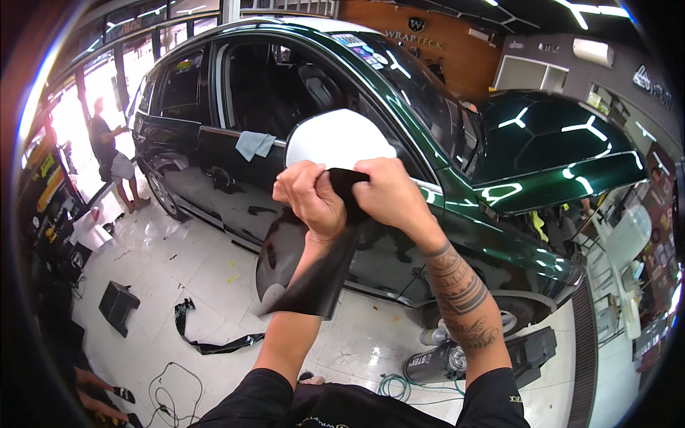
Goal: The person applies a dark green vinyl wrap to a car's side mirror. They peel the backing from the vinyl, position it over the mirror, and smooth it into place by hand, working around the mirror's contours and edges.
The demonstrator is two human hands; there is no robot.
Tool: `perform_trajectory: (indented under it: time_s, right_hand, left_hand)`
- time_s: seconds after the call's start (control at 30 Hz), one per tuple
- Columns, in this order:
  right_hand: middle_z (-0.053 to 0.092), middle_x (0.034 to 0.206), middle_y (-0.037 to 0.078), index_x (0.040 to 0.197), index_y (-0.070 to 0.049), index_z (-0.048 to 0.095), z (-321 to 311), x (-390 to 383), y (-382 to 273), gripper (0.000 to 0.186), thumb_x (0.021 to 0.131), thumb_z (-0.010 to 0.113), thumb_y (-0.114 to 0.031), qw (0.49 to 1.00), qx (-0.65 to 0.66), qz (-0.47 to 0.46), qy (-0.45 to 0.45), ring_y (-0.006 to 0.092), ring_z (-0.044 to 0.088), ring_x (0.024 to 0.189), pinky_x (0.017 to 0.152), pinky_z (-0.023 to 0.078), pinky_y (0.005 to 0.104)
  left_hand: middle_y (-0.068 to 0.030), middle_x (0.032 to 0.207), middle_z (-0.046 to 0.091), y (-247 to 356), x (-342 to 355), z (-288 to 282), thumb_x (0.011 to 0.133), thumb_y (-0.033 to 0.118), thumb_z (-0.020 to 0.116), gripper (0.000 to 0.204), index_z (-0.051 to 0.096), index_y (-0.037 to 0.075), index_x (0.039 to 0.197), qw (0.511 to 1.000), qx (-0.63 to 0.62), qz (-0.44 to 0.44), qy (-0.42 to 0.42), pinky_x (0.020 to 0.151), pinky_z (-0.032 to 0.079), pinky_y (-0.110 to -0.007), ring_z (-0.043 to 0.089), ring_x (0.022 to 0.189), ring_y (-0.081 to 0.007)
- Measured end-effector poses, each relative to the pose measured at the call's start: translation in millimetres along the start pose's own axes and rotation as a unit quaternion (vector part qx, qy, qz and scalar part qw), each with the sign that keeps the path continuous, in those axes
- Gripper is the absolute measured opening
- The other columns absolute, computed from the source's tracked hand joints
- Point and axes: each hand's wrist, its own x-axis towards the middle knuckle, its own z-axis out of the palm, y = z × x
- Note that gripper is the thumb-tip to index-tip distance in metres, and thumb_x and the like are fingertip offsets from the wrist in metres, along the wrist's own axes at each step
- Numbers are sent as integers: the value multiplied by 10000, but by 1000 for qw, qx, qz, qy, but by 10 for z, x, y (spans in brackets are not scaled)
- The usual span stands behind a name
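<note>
A white side mirror cap (339, 134) on a dark green car (542, 178) is directly in front of me. My left hand (314, 200) pinches the top of a dark film sheet (321, 285) just below the cap, with fingers curled. My right hand (385, 192) grips the same sheet's upper right part, its thumb pressed on it. The sheet hangs down across my left forearm. Whether it touches the cap is hard to tell. A light blue cloth (254, 145) hangs over the door trim left of the mirror.
Another person (110, 146) stands by the car's rear; someone's legs (107, 396) show at lower left. On the tiled floor (164, 264) lie a black step stool (118, 307), a black strip (185, 321), cables and hoses (396, 385). A black cylindrical machine (428, 364) sits beside the front wheel.
</note>
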Motion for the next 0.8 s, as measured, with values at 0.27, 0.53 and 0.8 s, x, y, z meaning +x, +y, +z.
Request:
perform_trajectory:
  time_s: [0.27, 0.53, 0.8]
  right_hand:
    - [508, 645, 260, 749, 63, 577, -446, 494, -383, 98, 764, 561, -33, 990, -79, 106, -52, 302, 492, 514, 542, 436, 363]
    - [563, 651, -21, 873, 57, 667, -945, 879, -498, 175, 810, 508, 16, 961, -82, 227, -134, 49, 479, 607, 586, 426, 248]
    - [717, 875, 4, 1007, -10, 708, -1619, 661, 623, 164, 962, 616, -138, 904, 67, 411, -95, 94, 684, 735, 688, 574, 253]
  left_hand:
    - [-98, 1110, 624, -661, -466, -900, 655, 191, 925, 863, 464, 0, 1358, 932, -74, -246, -256, 971, 428, -397, 587, 1032, -247]
    - [-102, 933, 732, -1041, -1893, -1315, 790, 167, 797, 260, 715, 29, 995, 684, -204, -444, -541, 780, 514, -327, 696, 861, -215]
    - [-149, 811, 692, -1925, -692, -1137, 838, 88, 751, 183, 688, -36, 958, 736, -235, -369, -516, 671, 490, -331, 646, 708, -218]
